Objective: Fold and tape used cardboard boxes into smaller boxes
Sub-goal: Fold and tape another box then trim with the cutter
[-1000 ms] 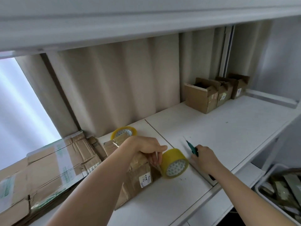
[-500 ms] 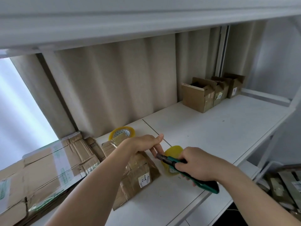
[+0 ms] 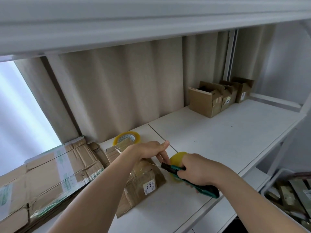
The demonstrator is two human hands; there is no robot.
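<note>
a person's two bare forearms reach onto a white shelf (image 3: 218, 140) seen from above. the left hand (image 3: 148, 149) rests on top of one crumpled, taped cardboard box (image 3: 139, 179) that lies near the front edge of the shelf, thumb stretched out forward and fingers pointing down past the box's right end; whether those fingers pinch a strip of tape cannot be told. the right hand (image 3: 196, 170) is curled tightly round one green utility knife (image 3: 190, 180), whose dark tip points left, just beside the left fingers. there are two rolls of yellow tape: the near roll (image 3: 176, 159) stands on edge between the hands, mostly hidden by the right hand and knife, and the far roll (image 3: 127, 137) lies flat behind the crumpled box. three small open-topped cardboard boxes (image 3: 203, 102) stand in a row at the back right of the shelf. one stack of flattened cartons (image 3: 42, 179) fills the left side. one grey bin (image 3: 289, 195) of scraps sits at lower right. compared with a second ago, the right hand has lifted the knife off the shelf and brought it across in front of the near roll, up to the left fingers; the left hand has kept its place on the box.
</note>
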